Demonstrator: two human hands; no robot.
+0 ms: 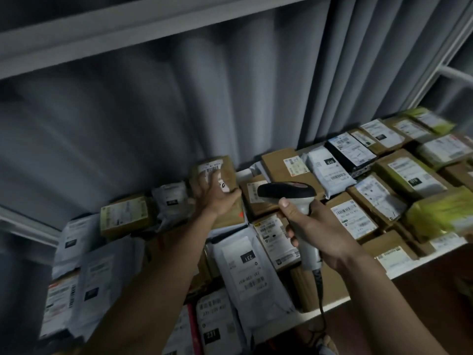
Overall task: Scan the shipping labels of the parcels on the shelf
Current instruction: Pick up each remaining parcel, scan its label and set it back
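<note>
My left hand [214, 196] lies spread on a brown cardboard parcel [225, 172] at the back of the shelf, thumb hooked over its right edge, so the box stands tilted with its barcode label [211, 170] showing above my fingers. My right hand [311, 225] grips the handle of a grey barcode scanner [286, 192], whose dark head points left toward that parcel. The scanner's cable [320, 295] hangs down over the shelf's front edge. Several other labelled parcels, boxes and white mailer bags, cover the shelf.
A white mailer bag marked 231 [247, 267] lies under my forearms. Yellow-green packets [440, 216] sit at the right. The white shelf edge [332, 306] runs along the front. A grey curtain [179, 98] hangs behind, under an upper shelf board [128, 29].
</note>
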